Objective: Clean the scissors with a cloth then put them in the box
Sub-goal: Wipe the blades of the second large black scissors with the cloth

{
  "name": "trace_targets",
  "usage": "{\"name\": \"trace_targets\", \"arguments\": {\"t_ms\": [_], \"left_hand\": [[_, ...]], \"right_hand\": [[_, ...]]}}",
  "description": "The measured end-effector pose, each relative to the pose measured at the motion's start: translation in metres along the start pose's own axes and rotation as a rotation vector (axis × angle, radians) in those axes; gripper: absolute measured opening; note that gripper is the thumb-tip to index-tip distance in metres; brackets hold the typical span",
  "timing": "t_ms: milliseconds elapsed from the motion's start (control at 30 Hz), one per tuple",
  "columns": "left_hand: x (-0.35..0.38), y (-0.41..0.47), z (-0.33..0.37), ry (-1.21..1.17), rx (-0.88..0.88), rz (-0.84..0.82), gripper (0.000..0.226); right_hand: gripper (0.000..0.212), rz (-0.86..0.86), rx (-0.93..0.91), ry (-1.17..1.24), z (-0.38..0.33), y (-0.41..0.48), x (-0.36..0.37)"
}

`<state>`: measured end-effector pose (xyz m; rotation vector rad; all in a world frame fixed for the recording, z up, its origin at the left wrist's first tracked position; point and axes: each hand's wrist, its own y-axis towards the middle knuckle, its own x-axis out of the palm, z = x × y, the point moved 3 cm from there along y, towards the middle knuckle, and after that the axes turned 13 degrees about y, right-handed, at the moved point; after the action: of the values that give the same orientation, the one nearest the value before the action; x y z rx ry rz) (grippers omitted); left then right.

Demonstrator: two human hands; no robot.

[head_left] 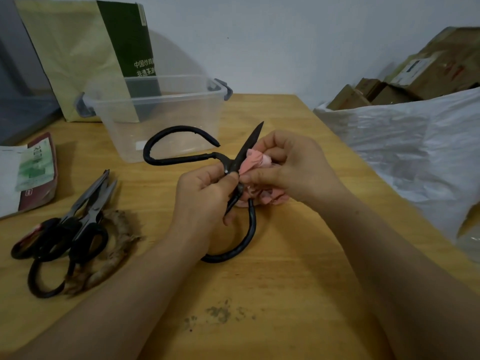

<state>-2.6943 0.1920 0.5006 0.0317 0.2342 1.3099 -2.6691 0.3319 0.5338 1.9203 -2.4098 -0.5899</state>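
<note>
A wooden table (285, 294) in a warm yellow-brown fills most of the view, with a small dark smudge (220, 314) near its front edge. Behind it is a plain white wall (285, 42). A big green paper bag (78, 53) leans at the back left. On the right, brown cardboard boxes (428, 71) sit in a white plastic sack (402, 141). The light is soft and dim

bare table (298, 255) leads to the open box (155, 110); spare scissors (65, 229) crowd the left.
</note>
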Motion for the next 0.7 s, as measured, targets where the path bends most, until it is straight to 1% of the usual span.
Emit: {"name": "trace_targets", "arguments": {"t_ms": [200,267,367,400,433,467,567,633,700], "left_hand": [[0.000,0.001,0.000,-0.066,-0.041,-0.056,0.018],[0.001,0.001,0.000,-0.080,-0.048,-0.061,0.018],[0.004,0.000,0.001,-0.092,-0.061,-0.073,0.016],[0.004,0.000,0.001,-0.099,-0.068,-0.072,0.016],[0.004,0.000,0.001,-0.105,-0.074,-0.066,0.016],[0.003,0.000,0.000,-0.102,-0.077,-0.055,0.016],[0.000,0.001,-0.002,-0.073,-0.084,-0.027,0.018],[0.001,-0.001,-0.002,-0.063,-0.095,-0.016,0.018],[0.003,-0.003,-0.002,-0.060,-0.115,-0.019,0.015]], "right_hand": [[0.026,0.006,-0.058,0.159,0.006,0.001,0.001],[0.022,0.053,-0.051,0.202,0.009,0.003,0.001],[0.016,0.184,-0.047,0.243,0.011,0.006,-0.002],[0.014,0.203,-0.049,0.255,0.010,0.007,-0.003],[0.013,0.185,-0.040,0.272,0.008,0.008,-0.004],[0.013,0.128,-0.023,0.280,0.006,0.008,-0.004],[0.025,-0.077,0.026,0.239,0.004,0.005,-0.009],[0.028,-0.146,0.045,0.224,0.004,0.003,-0.012],[0.024,-0.164,0.012,0.201,0.004,0.003,-0.009]]}}
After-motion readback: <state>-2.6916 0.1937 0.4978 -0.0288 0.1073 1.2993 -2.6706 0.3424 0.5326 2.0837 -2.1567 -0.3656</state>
